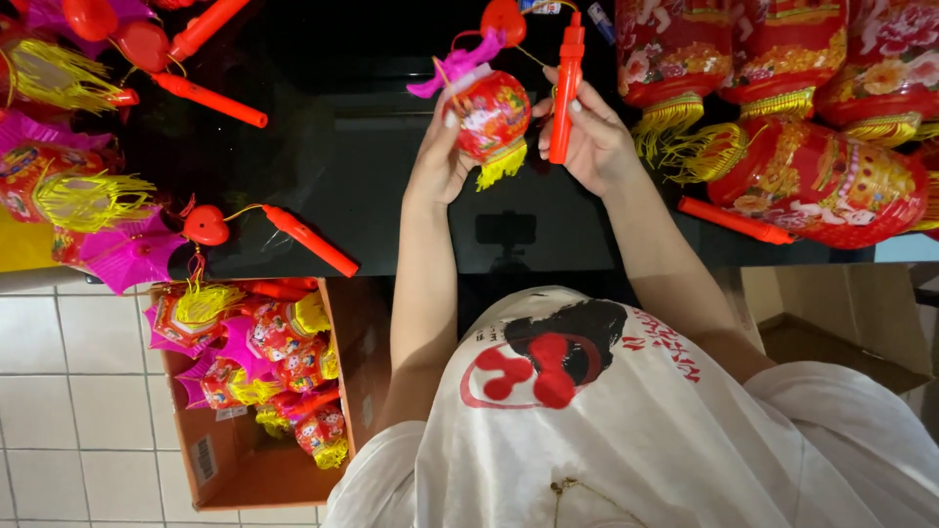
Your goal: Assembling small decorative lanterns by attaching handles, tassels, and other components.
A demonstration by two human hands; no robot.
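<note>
Right, the left hand (437, 156) is cupped around a small red paper lantern (492, 112) with a yellow tassel, held up over the black counter (372, 166). Just beside the lantern, the right hand (592, 137) has its fingers closed around a red plastic handle stick (565, 88), upright. Below the counter's near edge, a cardboard box (220, 460) holds more lanterns.

Glossy black table (342, 166), large red lanterns (812, 181) with gold tassels at its right, red plastic handle sticks (308, 240), pink and yellow lanterns (68, 186) at its left
</note>
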